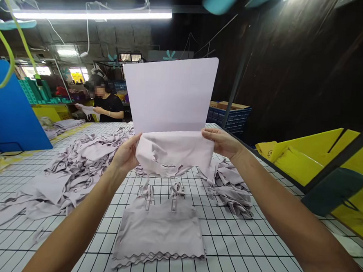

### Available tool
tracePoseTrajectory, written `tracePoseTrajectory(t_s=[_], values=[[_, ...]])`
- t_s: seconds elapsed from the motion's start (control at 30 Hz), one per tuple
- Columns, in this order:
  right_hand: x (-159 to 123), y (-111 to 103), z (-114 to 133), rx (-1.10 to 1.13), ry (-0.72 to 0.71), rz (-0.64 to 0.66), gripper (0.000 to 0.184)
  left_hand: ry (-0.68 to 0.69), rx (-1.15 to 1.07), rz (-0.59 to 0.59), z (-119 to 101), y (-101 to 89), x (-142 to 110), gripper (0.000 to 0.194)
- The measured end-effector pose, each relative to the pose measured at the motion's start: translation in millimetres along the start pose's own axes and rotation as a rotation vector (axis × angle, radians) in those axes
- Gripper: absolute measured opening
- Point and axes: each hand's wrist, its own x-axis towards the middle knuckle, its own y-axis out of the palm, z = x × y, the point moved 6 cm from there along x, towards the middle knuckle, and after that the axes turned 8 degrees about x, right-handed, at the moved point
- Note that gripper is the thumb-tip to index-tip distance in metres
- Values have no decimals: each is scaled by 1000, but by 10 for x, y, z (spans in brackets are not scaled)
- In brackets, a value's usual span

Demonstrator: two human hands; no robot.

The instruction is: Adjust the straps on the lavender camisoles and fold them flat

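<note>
Both my hands grip a pale lilac camisole [174,150] by its two sides, stretched across the lower part of an upright white board [171,96]. At its left edge, my left hand [127,152] is closed with the fingers behind the cloth. My right hand [220,141] pinches the opposite upper corner between thumb and fingers. Below them, a flat stack of lilac camisoles [162,229] lies on the table, straps toward the board and scalloped hems toward me. The board's lower edge is hidden by the held cloth.
A large heap of lilac garments [78,166] covers the table's left side; a smaller pile [232,186] lies right. A blue board [13,109] stands far left. Yellow bins [306,156] and a blue crate [239,119] flank the right edge. A co-worker [108,105] handles cloth behind.
</note>
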Motion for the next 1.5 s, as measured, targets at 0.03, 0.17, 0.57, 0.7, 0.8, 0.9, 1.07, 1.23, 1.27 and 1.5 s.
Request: tracePoseTrajectory(t_s=[0.03,0.17,0.57,0.7,0.8,0.9,1.07,1.23,1.27,1.5], values=[[20,11,-4,-68,-42,-42,45,17,-10,9,-4,39,-9,17],[-11,187,-43,-297,-241,-119,46,73,-24,86,-6,243,-8,14],[-104,937,-859,275,45,271,38,87,133,204,49,365,-21,19],[-11,917,-778,323,-124,83,38,134,193,196,26,351,-56,21],[13,935,-733,356,-48,80,38,171,223,175,-9,294,-60,20],[20,910,-701,356,48,109,29,199,233,138,-49,213,-53,22],[41,917,-640,344,85,226,30,224,285,110,-74,155,-56,26],[82,1009,-560,302,20,256,23,263,333,124,-78,177,-77,27],[89,1018,-547,321,5,252,23,284,332,124,-94,177,-82,26],[-1,1110,-805,16,252,493,39,352,388,91,-241,123,-139,32]])
